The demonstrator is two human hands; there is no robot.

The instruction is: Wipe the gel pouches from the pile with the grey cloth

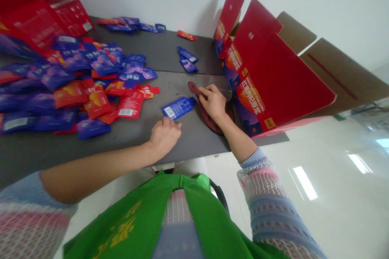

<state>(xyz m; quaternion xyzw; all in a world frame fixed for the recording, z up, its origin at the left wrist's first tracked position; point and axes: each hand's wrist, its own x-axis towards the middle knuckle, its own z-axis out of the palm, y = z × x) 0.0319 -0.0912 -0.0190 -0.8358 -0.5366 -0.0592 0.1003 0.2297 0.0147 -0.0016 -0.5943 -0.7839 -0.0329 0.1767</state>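
A blue spouted pouch with a white barcode label lies flat on the grey table in front of me. My left hand is curled into a loose fist at its lower edge; the knuckles seem to touch the pouch, and the inside of the fist is hidden. My right hand closes around a flat reddish-brown thing with a hole in its rounded end. Its wider dark part shows under the wrist, beside a clear edge; the hand covers much of it, so its kind is unclear.
A heap of blue and red-orange pouches covers the table's left. More blue pouches and a red sachet lie farther back. Open red cartons stand along the right edge, another red carton at back left.
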